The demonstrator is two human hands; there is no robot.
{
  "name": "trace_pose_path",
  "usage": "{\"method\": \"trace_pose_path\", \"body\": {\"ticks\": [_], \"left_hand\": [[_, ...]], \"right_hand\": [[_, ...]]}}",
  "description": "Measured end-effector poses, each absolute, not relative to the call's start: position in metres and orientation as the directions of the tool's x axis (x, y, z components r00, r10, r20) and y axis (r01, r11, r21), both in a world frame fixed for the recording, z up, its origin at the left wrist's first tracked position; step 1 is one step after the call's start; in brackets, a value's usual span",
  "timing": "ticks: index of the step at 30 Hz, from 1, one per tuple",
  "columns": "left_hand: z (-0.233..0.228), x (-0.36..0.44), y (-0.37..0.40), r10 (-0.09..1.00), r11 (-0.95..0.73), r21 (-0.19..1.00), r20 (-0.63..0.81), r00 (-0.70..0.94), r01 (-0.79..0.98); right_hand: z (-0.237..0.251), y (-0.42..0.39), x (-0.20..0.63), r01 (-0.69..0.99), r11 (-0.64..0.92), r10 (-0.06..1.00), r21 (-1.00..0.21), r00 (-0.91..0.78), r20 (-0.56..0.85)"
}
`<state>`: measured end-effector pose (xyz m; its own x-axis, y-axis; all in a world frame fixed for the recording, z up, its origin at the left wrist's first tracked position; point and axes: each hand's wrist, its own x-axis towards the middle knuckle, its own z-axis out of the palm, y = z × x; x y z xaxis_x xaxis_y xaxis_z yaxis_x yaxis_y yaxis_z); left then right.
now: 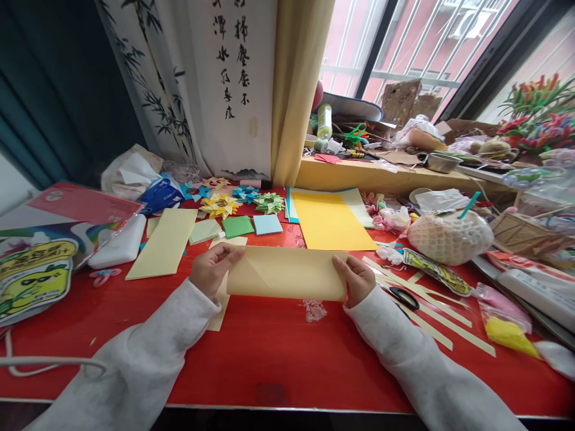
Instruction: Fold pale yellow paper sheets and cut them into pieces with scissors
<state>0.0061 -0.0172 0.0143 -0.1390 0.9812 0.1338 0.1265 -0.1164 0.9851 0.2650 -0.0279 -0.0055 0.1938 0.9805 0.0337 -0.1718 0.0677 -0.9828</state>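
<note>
We recorded the left grip [210,268] pinched on the left end of a cream paper sheet [287,276], and the right grip [360,280] pinched on its right end. The sheet was spread between both, at the centre of the frame, above the red desk [260,353].

Containers: at the lower right of the frame, we located a clear plastic bag [504,325] with yellow contents, whose material we could not identify. At the upper right, a metal bowl [442,162] and a bottle [324,121] stood on the windowsill [372,181]; we could not determine what either held. At the right of the frame, a foam net [449,239] enclosed a round object, with a green straw [469,205] projecting upward. Scissors [404,297] lay near the right grip, among cream strips [449,320].
</note>
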Motion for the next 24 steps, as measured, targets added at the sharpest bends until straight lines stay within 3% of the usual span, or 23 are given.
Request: {"method": "trace_pose_path", "body": {"ticks": [11,16,20,24], "left_hand": [[0.013,0.005,-0.015,0.976,-0.123,0.981,0.147,-0.162,0.150],[0.012,0.002,-0.013,0.975,-0.088,0.942,0.148,-0.166,0.323],[0.005,-0.001,-0.009,0.980,-0.082,0.778,0.175,-0.089,0.623],[-0.008,-0.001,-0.006,0.938,-0.223,0.423,0.337,0.075,0.878]], "right_hand": [[-0.005,-0.029,0.263,-0.106,0.145,0.966,-0.984,0.231,0.118],[-0.006,-0.025,0.271,-0.007,0.107,0.976,-0.994,0.189,0.104],[-0.011,-0.017,0.283,0.262,0.051,0.993,-0.964,0.089,0.076],[-0.019,-0.009,0.291,0.493,-0.007,1.000,-0.870,0.029,0.008]]}}
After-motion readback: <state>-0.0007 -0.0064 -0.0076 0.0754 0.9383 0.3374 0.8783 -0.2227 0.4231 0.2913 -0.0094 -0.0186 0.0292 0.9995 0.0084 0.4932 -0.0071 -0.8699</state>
